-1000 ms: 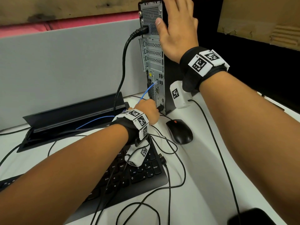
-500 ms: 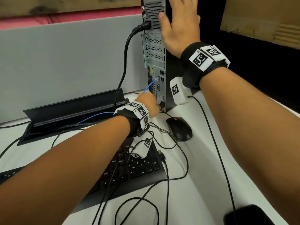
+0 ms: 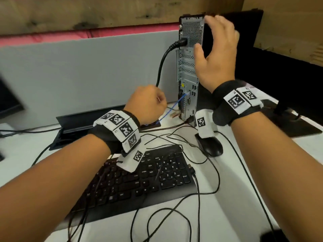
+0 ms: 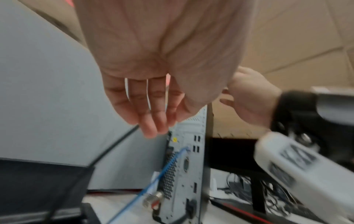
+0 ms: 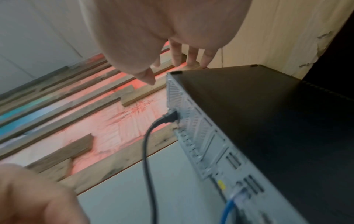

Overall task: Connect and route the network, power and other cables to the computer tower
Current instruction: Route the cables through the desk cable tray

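The computer tower (image 3: pixel 188 67) (image 4: pixel 187 166) (image 5: pixel 249 121) stands upright with its rear panel facing me. A thick black power cable (image 3: pixel 161 67) (image 5: pixel 147 151) is plugged in near the top. A blue network cable (image 3: pixel 172 108) (image 4: pixel 153 181) sits in a port lower down, and a black plug (image 3: pixel 189 120) is at the bottom. My left hand (image 3: pixel 148 103) (image 4: pixel 151 115) hovers left of the ports, fingers relaxed and holding nothing. My right hand (image 3: pixel 216 49) (image 5: pixel 182 60) curves around the tower's top rear corner, fingers spread; contact is unclear.
A black keyboard (image 3: pixel 139 180) and mouse (image 3: pixel 211 145) lie on the white desk among several loose thin black cables (image 3: pixel 174 206). A loose plug (image 3: pixel 192 170) rests by the keyboard. An open black cable tray (image 3: pixel 83 119) and a grey partition (image 3: pixel 87 75) are behind.
My left hand has let go of the plug at the tower's bottom port and lifted up and to the left. My right hand has eased from flat on the tower to a loose curve.
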